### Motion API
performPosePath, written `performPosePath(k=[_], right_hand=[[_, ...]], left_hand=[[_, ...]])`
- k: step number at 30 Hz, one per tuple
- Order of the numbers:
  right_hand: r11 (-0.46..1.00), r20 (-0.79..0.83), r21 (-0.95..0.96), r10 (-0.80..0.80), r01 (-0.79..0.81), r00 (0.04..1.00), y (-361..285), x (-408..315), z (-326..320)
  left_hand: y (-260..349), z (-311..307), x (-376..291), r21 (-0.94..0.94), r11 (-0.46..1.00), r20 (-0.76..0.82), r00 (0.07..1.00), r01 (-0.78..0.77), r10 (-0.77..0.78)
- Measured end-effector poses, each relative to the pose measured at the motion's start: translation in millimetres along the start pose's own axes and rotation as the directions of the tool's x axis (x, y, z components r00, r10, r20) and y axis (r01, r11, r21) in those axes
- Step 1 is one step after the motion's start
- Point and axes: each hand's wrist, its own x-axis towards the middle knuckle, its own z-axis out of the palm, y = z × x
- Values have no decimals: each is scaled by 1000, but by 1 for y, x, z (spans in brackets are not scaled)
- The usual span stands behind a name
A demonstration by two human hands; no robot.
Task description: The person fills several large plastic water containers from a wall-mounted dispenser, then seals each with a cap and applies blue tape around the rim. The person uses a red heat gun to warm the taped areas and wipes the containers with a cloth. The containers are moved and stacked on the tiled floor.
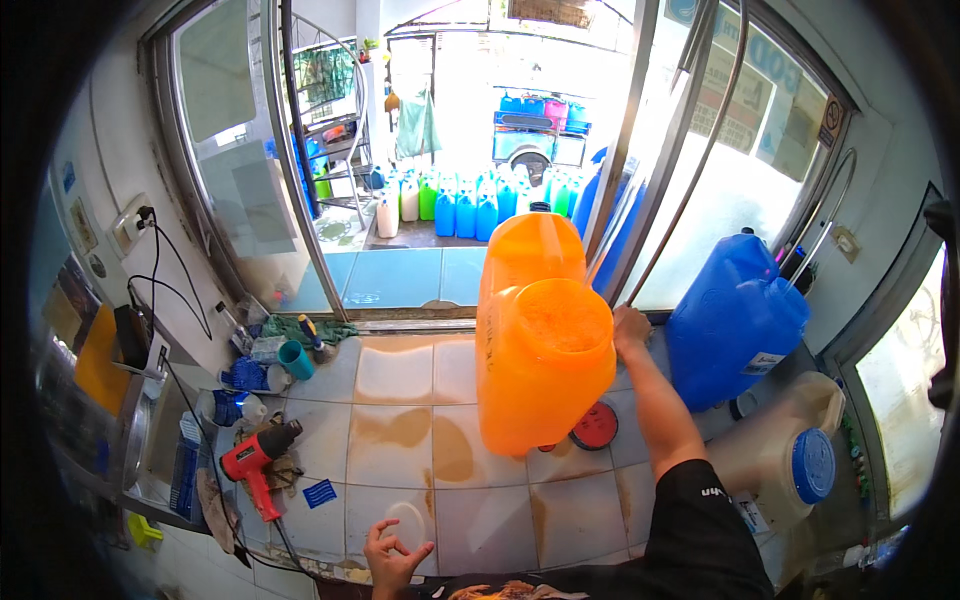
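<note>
A large orange plastic water jug (525, 375) stands on the tiled counter (390, 442) before me, its wide round mouth uncapped and facing up towards me. A red round cap (594, 426) lies at its foot on the right. My right hand (632, 331) is beside the jug's far right side, fingers curled, near the lower end of a thin rod (675, 214); whatever it grips is hidden. Low at the counter's front edge, my left hand (397, 553) pinches a translucent disc (409, 519) between thumb and index finger.
A blue jug (727, 322) and a cloudy jug with a blue cap (765, 442) stand to the right. A red heat gun (259, 461) lies on the left, near a teal cup (295, 360) and a blue wrapper piece (319, 493). Several filled containers (465, 210) stand outside the open window.
</note>
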Motion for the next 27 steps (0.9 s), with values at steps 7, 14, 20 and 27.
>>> performPosePath(k=[7, 14, 20, 27], right_hand=[[991, -231, 110, -44, 71, 972, 17, -14, 26], [934, -210, 350, 148, -67, 966, 26, -32, 44], [755, -153, 624, 374, -204, 915, 19, -45, 59], [560, 61, 742, 493, -370, 868, 24, -43, 96]], left_hand=[[58, 19, 78, 71, 934, 134, 932, -349, 338], [163, 43, 148, -379, 914, 304, 913, -148, 274], [255, 63, 191, -403, 839, 320, 803, -366, 504], [340, 78, 223, 63, 614, 539, 545, -786, 642]])
